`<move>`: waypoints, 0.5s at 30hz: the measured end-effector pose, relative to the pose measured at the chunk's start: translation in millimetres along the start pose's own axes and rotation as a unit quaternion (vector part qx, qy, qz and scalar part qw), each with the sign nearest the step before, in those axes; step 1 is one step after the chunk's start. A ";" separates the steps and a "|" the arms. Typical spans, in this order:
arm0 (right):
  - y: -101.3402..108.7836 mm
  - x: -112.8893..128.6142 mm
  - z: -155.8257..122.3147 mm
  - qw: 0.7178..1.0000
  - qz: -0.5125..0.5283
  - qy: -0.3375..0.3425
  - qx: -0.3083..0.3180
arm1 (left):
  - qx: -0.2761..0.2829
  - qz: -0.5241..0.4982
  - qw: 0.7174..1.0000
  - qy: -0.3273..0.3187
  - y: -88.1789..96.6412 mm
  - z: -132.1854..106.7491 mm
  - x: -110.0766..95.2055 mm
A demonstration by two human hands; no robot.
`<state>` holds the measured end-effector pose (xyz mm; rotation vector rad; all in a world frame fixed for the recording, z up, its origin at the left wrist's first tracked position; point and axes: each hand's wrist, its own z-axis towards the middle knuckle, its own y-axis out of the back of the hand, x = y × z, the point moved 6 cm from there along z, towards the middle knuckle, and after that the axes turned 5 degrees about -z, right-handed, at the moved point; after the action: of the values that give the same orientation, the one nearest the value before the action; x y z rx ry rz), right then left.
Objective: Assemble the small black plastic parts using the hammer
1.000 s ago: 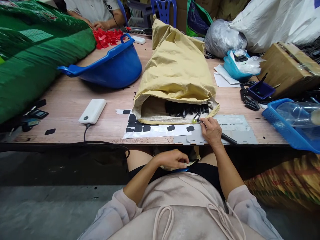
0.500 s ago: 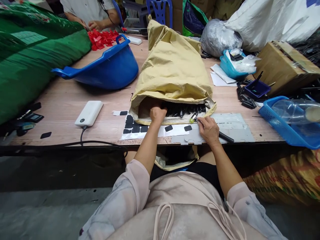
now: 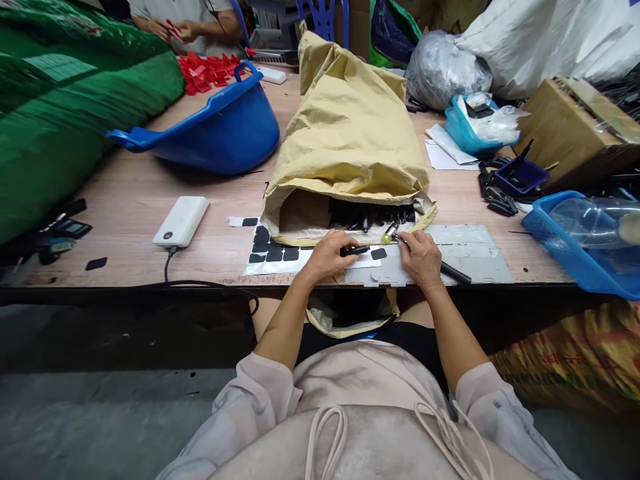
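My left hand [image 3: 329,256] is closed on a slim black plastic piece [image 3: 356,251], just in front of the sack's mouth. My right hand [image 3: 421,256] grips a small hammer [image 3: 454,272] with a metal head, a yellow-green tip and a black handle; the head rests near the sack's lip. The yellow sack [image 3: 353,133] lies on the table with its mouth facing me. Inside it are several black pieces [image 3: 367,217], partly in shadow. Below the left hand lies a white sheet [image 3: 270,269] with black rounded stickers, beside a grey board [image 3: 470,253].
A blue basin [image 3: 215,137] and a white power bank [image 3: 181,221] with a cable are on the left, near a green sack [image 3: 90,140]. To the right stand a blue basket [image 3: 575,247] and a cardboard box [image 3: 570,133]. Across the table, a person handles red pieces [image 3: 207,72].
My left hand has come out of the sack toward me, now with a black piece in its fingers. My right hand keeps the hammer in nearly the same place.
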<state>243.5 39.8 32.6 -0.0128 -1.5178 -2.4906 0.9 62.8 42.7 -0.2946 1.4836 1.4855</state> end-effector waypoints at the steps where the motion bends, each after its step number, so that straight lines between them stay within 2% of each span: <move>1: 0.0 -0.1 0.1 1.000 -0.001 0.000 0.001 | 0.024 0.003 1.000 -0.001 -6.6 -2.6 -0.4; 5: 0.0 0.1 -0.1 1.000 -0.006 0.000 0.005 | 0.027 0.013 0.999 0.019 -17.1 -4.6 5.5; 10: 0.9 -1.5 -0.8 1.000 -0.008 0.003 -0.011 | 0.016 0.008 0.999 0.028 -19.8 -4.4 9.4; 15: 4.4 -3.4 1.3 0.999 0.033 0.000 -0.013 | 0.013 -0.013 0.999 0.051 -19.4 -2.5 11.5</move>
<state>247.5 39.6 36.6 -0.0665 -1.4605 -2.4595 8.6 61.5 21.3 -0.3783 1.5722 1.4476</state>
